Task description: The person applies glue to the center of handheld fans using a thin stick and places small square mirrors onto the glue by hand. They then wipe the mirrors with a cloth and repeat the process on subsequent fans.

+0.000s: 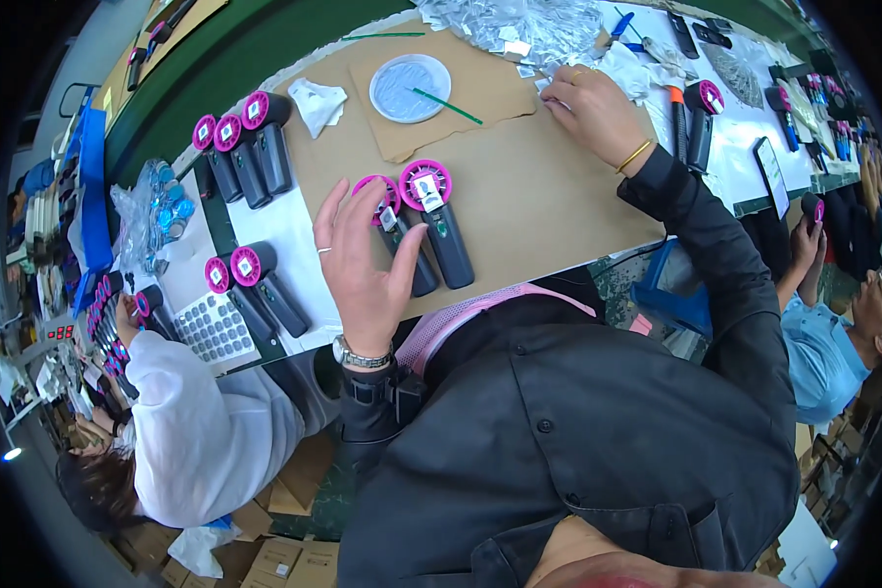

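Most of the worktop in front of the person is covered by a brown cardboard sheet (544, 211), with white paper (304, 240) exposed at its left. On the sheet, close to the person, two handheld fans with magenta heads and dark grey handles are laid side by side: the left fan (419, 274) is partly hidden by the left hand (367, 279), whose fingers and thumb are spread wide with nothing gripped; whether the fan is touched cannot be told. The right hand (598, 116) is placed at the sheet's upper right, its fingers curled down near small pale pieces; whether anything is pinched there cannot be made out. The right fan (451, 250) is left untouched. Farther back, a round white dish (374, 103) is set on a smaller piece of cardboard (397, 145), crossed at its edge by a green stick (449, 106), and a crumpled white cloth (316, 105) is dropped to its left. The far edge is heaped with clear plastic bags (519, 20). At the left, three fans (248, 171) are lined up beyond two more fans (282, 304), beside a sheet of grey oval pieces (214, 328). The room is shared with a co-worker in white (196, 431) on the left and another in light blue (828, 363) on the right; cardboard boxes (294, 568) are stacked on the floor.
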A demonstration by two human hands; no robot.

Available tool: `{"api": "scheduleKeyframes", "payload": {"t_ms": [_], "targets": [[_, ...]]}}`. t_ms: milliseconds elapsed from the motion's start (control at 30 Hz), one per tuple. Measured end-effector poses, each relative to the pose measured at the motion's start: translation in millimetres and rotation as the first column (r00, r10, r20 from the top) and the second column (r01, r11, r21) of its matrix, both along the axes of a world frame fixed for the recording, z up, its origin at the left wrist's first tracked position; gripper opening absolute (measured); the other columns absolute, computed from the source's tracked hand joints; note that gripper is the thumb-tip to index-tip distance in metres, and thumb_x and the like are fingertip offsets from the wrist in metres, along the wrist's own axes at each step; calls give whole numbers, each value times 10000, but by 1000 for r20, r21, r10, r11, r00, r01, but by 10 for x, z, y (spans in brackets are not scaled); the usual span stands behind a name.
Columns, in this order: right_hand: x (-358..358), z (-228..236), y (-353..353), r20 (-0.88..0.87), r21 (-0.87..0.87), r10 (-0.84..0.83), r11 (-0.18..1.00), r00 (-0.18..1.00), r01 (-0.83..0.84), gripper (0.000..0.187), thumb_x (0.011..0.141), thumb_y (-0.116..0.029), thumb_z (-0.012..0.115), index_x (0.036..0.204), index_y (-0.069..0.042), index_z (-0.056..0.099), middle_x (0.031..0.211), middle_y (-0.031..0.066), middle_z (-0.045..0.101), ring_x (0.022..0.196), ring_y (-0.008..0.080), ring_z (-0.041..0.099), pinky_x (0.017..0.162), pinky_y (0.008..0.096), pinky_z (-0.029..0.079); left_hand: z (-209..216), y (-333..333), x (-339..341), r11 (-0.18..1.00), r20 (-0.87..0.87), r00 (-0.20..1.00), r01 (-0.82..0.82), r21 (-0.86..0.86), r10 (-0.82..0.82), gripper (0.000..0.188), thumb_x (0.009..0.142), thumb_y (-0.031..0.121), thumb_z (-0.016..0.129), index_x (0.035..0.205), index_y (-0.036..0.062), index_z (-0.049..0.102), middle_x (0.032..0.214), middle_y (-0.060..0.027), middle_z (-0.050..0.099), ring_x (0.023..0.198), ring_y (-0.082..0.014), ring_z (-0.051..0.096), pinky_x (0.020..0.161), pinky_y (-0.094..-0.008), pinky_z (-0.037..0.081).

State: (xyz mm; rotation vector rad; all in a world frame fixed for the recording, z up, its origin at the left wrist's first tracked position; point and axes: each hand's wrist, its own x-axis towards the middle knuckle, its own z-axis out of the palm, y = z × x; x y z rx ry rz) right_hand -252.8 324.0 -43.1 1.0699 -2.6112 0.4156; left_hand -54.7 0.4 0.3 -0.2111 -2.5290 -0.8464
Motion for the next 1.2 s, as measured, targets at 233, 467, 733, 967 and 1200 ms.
{"api": "scheduleKeyframes", "payload": {"t_ms": [233,467,733,967,1200], "targets": [[-9,55,70,71,-103,-29,994,997,37,114,966,-110,733,1029,-22,766,1010,125,699,987,341,676,884,450,561,22,89,-111,994,46,999,26,-104,-22,697,832,165,913,1467,73,641,1377,-112,721,1469,-384,514,1227,-521,340],[-154,30,67,4,-11,13,1000,1000,-13,127,963,-101,740,1060,-27,778,998,126,687,981,337,677,884,439,564,-6,87,-109,991,63,998,12,-135,-3,709,851,236,907,1490,99,634,1392,-91,718,1490,-365,502,1265,-560,239],[-328,8,-16,90,70,-37,997,995,30,138,949,-120,773,1061,-43,792,993,122,680,971,330,687,882,417,566,-16,77,-95,988,87,996,-2,-155,15,719,853,254,907,1500,112,628,1400,-83,708,1506,-357,491,1272,-586,199],[-360,101,63,164,21,-51,999,985,48,164,935,-145,813,1053,-38,776,996,99,699,924,278,698,835,376,570,-44,95,-153,987,94,995,24,-162,-8,749,852,271,903,1523,123,605,1422,-82,692,1526,-347,467,1277,-592,164],[166,475,-143,407,-375,72,922,911,95,152,960,-134,820,1063,-35,768,975,94,743,823,213,692,779,310,558,-5,104,-179,979,149,989,52,-195,-23,790,859,224,870,1575,127,552,1328,-80,731,1544,-327,431,1275,-618,65]]}}
